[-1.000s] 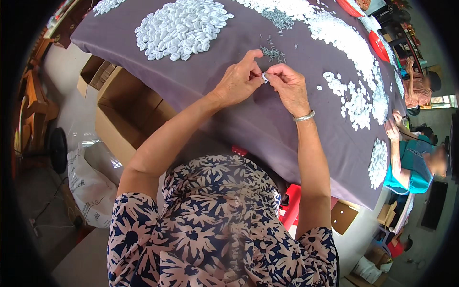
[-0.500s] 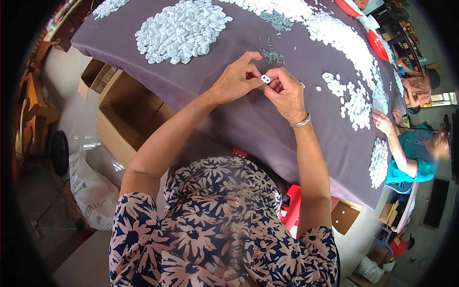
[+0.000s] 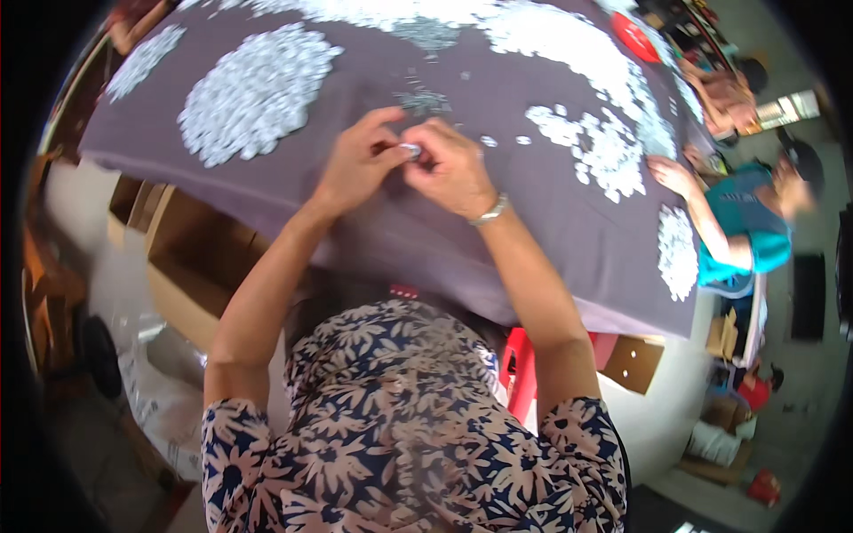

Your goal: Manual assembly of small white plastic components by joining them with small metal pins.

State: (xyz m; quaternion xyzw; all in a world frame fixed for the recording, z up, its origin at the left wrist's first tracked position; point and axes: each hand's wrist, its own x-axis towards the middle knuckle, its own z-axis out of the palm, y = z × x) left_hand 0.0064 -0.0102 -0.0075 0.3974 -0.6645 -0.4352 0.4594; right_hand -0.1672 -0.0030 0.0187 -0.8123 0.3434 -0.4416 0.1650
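A small white plastic piece (image 3: pixel 410 151) is pinched between my hands above the purple-grey tablecloth (image 3: pixel 391 213). My right hand (image 3: pixel 449 169) is closed on it with thumb and fingers. From the other side, the thumb of my left hand (image 3: pixel 360 164) presses against the same piece, while the left index finger stretches past it. Motion blur hides the finer detail at the fingertips. Just beyond the hands lies a small heap of thin grey pins (image 3: pixel 422 102). Two loose white pieces, one of them an oval bit (image 3: pixel 489 140), rest to the right of my right hand.
A large mound of white pieces (image 3: pixel 253 93) lies at left, with a bright band of them (image 3: pixel 569 44) across the far side. More grey pins (image 3: pixel 425 34) sit farther back. A co-worker's hand (image 3: pixel 675 178) touches pieces at right. An open cardboard box (image 3: pixel 200 253) stands below the table edge.
The whole view has shifted, so the table and hands appear farther left. My hands stay together at the white piece, whose two dark spots no longer show clearly.
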